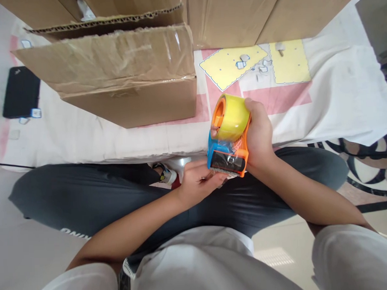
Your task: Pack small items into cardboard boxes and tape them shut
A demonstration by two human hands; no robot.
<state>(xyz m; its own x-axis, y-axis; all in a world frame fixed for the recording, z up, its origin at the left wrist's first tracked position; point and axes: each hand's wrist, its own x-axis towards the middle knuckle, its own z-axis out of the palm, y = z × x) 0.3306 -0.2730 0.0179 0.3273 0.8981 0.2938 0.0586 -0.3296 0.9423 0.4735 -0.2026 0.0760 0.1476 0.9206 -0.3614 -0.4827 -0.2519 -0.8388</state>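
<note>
From the head camera, the right hand is wrapped around the side of a tape dispenser, gripping it above the lap. A yellow tape roll sits on the dispenser, just left of the right hand's fingers. The left hand is just below and left of the dispenser, its fingertips pinching at the lower cutter edge. Beyond both hands, a cardboard box rests on a white cloth. Far left of the left hand lies a black phone.
</note>
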